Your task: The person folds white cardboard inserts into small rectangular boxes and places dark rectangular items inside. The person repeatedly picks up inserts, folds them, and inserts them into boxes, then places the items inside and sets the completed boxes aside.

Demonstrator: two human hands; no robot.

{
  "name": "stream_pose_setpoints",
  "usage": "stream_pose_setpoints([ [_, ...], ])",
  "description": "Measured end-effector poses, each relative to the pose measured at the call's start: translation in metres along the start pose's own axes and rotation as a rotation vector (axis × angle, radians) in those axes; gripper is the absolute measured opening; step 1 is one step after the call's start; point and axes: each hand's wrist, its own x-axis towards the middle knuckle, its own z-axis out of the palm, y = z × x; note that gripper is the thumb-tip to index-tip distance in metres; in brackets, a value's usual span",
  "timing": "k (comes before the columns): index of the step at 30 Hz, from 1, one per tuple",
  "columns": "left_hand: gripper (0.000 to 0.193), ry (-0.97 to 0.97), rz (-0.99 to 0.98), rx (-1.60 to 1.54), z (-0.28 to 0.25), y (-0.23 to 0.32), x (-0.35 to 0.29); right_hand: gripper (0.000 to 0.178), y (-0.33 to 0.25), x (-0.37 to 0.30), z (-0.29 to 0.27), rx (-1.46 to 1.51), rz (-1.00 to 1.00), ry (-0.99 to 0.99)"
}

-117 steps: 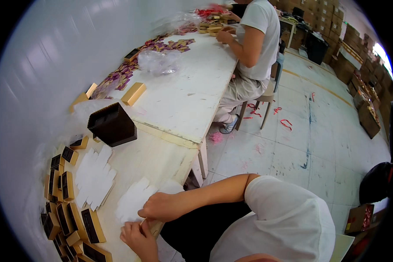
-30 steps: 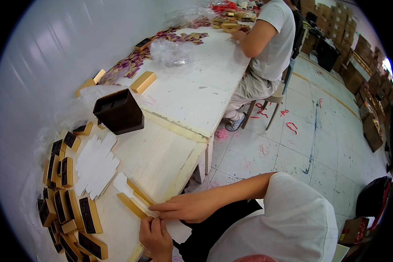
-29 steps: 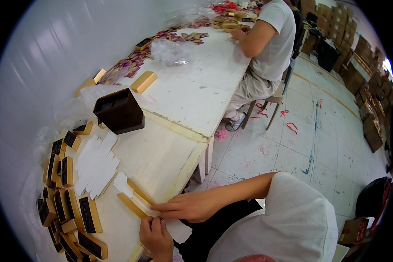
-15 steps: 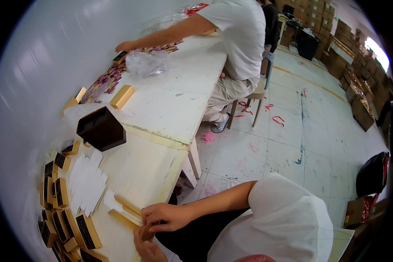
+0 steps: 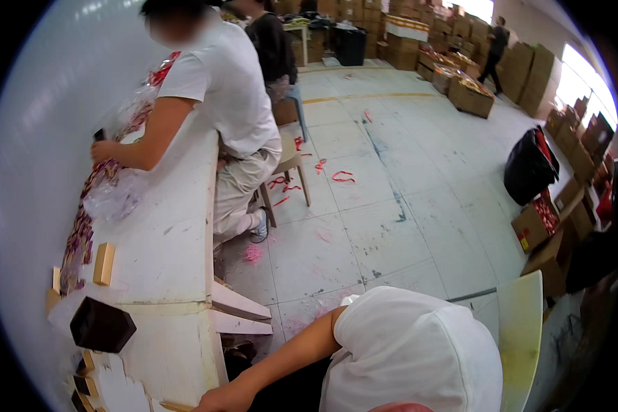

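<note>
My right forearm comes down from a white sleeve, and my right hand (image 5: 225, 397) shows at the lower edge beside the table. Its fingertips are cut off by the frame, so what they grip is hidden. Just left of them a gold card piece (image 5: 175, 406) pokes into view. My left hand is out of the picture. White card strips (image 5: 120, 386) lie in a pile on the near table (image 5: 178, 343). Beyond them stands a dark brown open-looking box (image 5: 103, 325), with small gold boxes with black insides (image 5: 85, 386) along the left.
A gold box (image 5: 104, 264), clear plastic (image 5: 113, 196) and purple-and-gold packets (image 5: 81, 233) lie on the farther table. A co-worker in white (image 5: 230, 89) sits there, holding a small dark item. Red ribbon scraps (image 5: 342, 176) litter the floor; a black bag (image 5: 531, 165) and cartons stand right.
The view has swung up and to the right, so the tabletop shifted down-left. My left hand and most gold boxes left the frame. My right hand now shows only partly.
</note>
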Motion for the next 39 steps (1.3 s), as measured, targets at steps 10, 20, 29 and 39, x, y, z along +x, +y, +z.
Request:
stream_pose_setpoints([
  [10, 0.051, -0.148, -0.429, -0.183, -0.017, 0.019, -0.001, 0.02, -0.014, 0.008, -0.008, -0.193, 0.036, -0.182],
  [20, 0.061, -0.124, -0.567, -0.54, -0.029, 0.028, 0.031, 0.04, -0.028, -0.001, -0.013, -0.378, -0.085, -0.084],
  [29, 0.057, -0.21, -0.463, -0.47, -0.026, 0.041, 0.048, 0.022, 0.03, 0.031, 0.008, -0.356, -0.166, 0.009],
  [39, 0.057, -0.325, -0.323, -0.369, -0.028, 0.027, 0.051, 0.017, -0.01, 0.023, -0.009, -0.778, -0.402, -0.248],
])
